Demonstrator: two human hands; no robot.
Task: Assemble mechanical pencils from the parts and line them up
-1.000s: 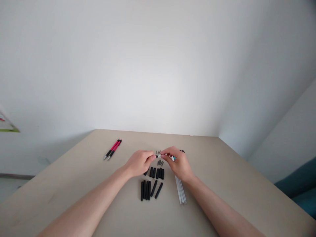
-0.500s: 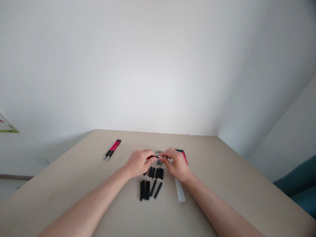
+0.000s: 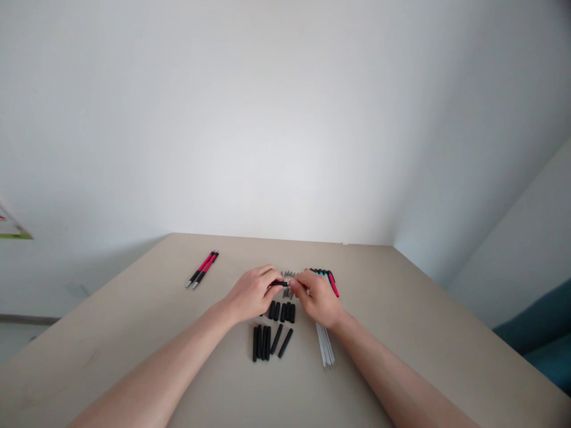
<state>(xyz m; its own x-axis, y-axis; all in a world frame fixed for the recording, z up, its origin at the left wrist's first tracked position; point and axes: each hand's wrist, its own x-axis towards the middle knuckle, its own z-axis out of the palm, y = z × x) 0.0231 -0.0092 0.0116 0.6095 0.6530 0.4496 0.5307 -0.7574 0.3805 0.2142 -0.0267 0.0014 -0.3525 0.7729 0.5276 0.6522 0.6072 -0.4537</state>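
Observation:
My left hand (image 3: pixel 252 291) and my right hand (image 3: pixel 317 297) meet over the middle of the beige table (image 3: pixel 134 333). Both pinch one pen (image 3: pixel 281 284), a red and black one held level between the fingertips. Directly below the hands lie two rows of black pen sleeves (image 3: pixel 272 333). Small grey tips (image 3: pixel 289 275) lie just beyond the fingers. White refills (image 3: pixel 325 348) lie under my right wrist. A group of pen barrels, teal and red (image 3: pixel 328 277), lies behind my right hand.
Two finished red and black pens (image 3: pixel 203 268) lie at the far left of the table. A white wall rises behind the table's far edge. A teal seat (image 3: pixel 546 351) shows at the lower right.
The hands have closed toward each other along the pen. My right hand has slid left, uncovering the teal and red barrels behind it.

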